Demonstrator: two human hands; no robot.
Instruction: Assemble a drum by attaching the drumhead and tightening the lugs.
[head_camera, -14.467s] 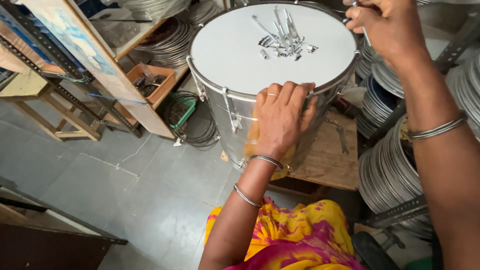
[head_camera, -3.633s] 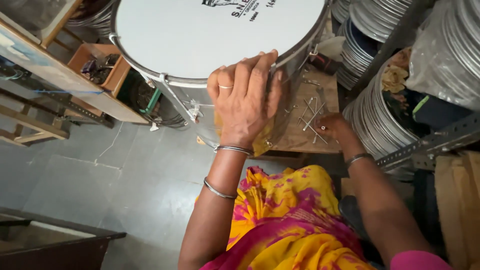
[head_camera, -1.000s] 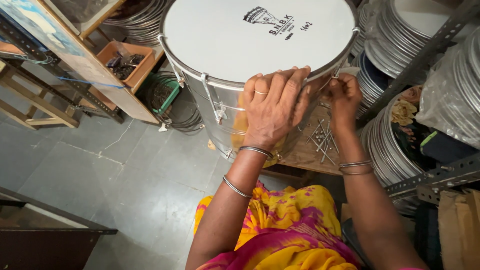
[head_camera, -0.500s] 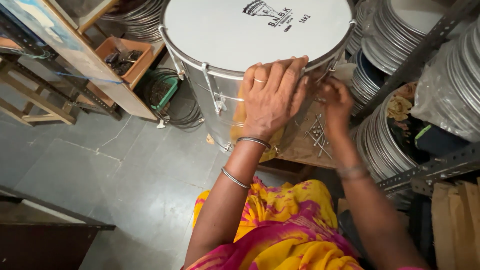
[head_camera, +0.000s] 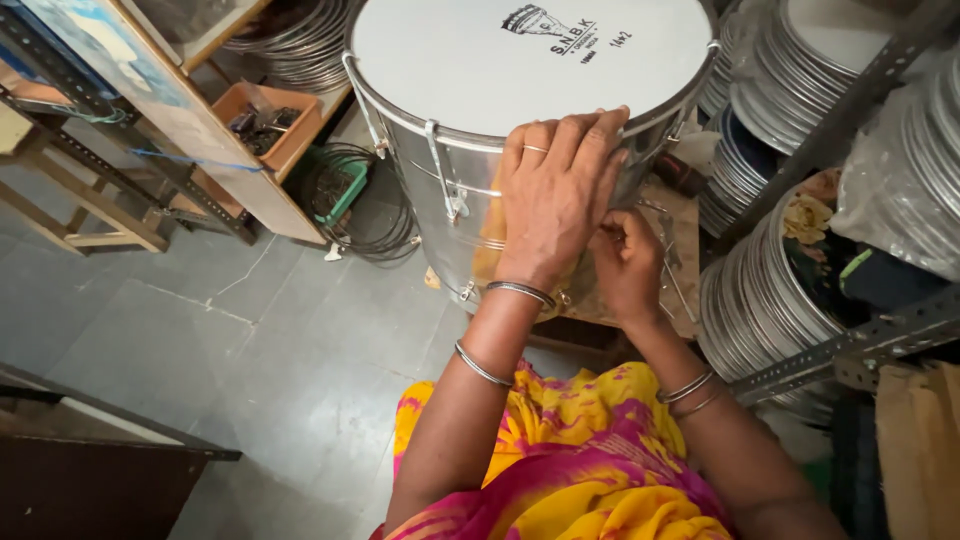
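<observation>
Head view: my left hand (head_camera: 555, 195) lies flat, fingers together, over the near rim of the metal drum (head_camera: 530, 110), pressing on its smooth white skin and shiny steel shell. Small black print sits near the far edge of the white head. My right hand (head_camera: 625, 262) is tucked just beside the shell under the rim, fingers curled together; whether it pinches anything I cannot tell. The drum stands on a worn wooden bench (head_camera: 680, 270). Stacked shiny metal hoops (head_camera: 760, 290) fill the rack at right. An orange tray (head_camera: 265, 120) of small dark parts sits left, above grey floor tiles (head_camera: 230, 350).
</observation>
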